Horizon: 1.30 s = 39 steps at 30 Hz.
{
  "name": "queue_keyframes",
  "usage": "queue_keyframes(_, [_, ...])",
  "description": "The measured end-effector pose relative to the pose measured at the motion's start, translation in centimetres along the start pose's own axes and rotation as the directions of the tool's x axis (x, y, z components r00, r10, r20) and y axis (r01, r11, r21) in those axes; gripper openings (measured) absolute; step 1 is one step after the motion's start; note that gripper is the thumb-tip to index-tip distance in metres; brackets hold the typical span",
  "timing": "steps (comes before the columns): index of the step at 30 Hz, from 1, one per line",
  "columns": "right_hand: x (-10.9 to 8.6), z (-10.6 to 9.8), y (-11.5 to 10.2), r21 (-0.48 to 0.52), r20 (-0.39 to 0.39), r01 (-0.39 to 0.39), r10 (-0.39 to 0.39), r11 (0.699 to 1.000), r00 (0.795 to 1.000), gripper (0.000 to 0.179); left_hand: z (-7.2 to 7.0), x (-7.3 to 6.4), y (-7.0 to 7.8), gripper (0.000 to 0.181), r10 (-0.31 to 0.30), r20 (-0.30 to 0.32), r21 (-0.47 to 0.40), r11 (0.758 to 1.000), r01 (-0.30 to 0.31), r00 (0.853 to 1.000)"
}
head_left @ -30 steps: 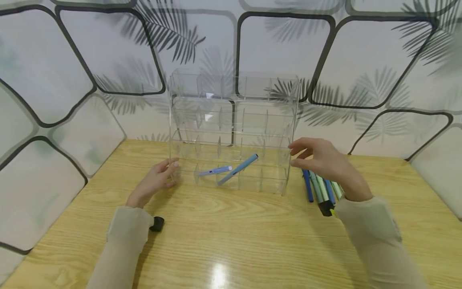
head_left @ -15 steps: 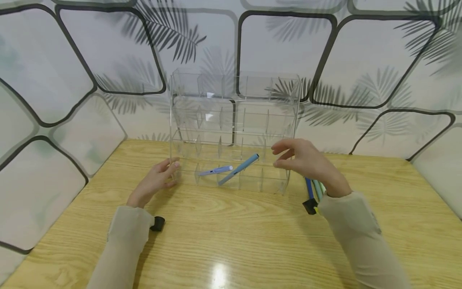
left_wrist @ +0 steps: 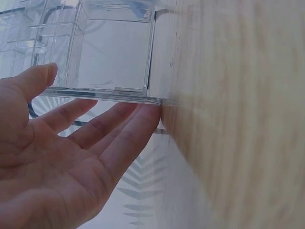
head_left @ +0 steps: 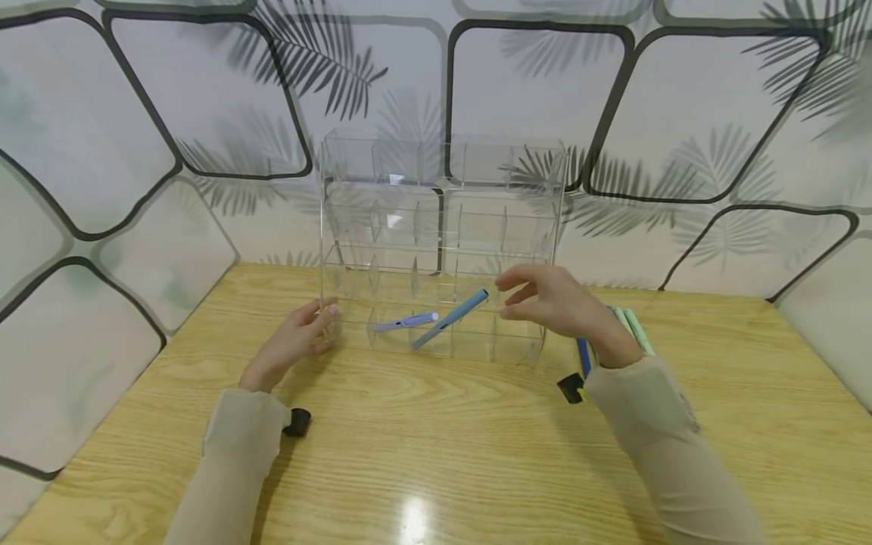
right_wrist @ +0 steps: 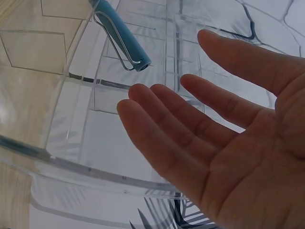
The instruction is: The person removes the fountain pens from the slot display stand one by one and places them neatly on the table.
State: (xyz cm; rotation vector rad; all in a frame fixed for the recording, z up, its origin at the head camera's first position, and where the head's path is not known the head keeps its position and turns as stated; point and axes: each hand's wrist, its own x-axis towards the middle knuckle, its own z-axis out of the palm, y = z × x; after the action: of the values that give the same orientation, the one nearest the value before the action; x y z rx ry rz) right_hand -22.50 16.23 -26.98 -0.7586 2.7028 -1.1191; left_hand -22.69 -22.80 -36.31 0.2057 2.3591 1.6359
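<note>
A clear acrylic pen rack [head_left: 446, 250] with tiers of compartments stands on the table. My left hand [head_left: 289, 342] holds its left side panel, the thumb on one side and the fingers [left_wrist: 128, 131] on the other. A lilac pen [head_left: 406, 322] leans in the lowest tier. Beside it a light blue pen [head_left: 451, 318] slants up to the right, its metal clip showing in the right wrist view. Just right of that pen's upper end hovers my right hand [head_left: 552, 301], fingers loosely bent with a gap to the thumb, nothing between them.
Several blue and green pens [head_left: 639, 331] lie on the table right of the rack, partly hidden by my right wrist. A patterned wall [head_left: 381, 68] stands behind the rack. The wood-grain table [head_left: 422, 431] stretches in front.
My right hand has moved left from the rack's right side, over its front, toward the light blue pen's upper end. The left hand and both pens in the rack have stayed put.
</note>
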Motion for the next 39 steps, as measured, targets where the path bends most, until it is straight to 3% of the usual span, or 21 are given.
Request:
queue_keyframes(15, [0.8,1.2,-0.2,0.021,0.024,0.019,-0.02,1.0,1.0,0.037,-0.1,0.0,0.1,0.067,0.006,-0.002,0.001,1.0,-0.006,1.0])
queue_keyframes(27, [0.9,2.2,0.1,0.053,-0.021,0.01,-0.009,0.999,1.0,0.034,-0.1,-0.1,0.1,0.064,-0.005,-0.002,-0.01,1.0,0.005,1.0])
queue_keyframes(39, [2.1,4.5,0.3,-0.026,0.019,0.044,-0.044,0.999,0.999,0.023,0.0,-0.1,0.3,0.065,-0.013,-0.004,-0.007,1.0,0.013,1.0])
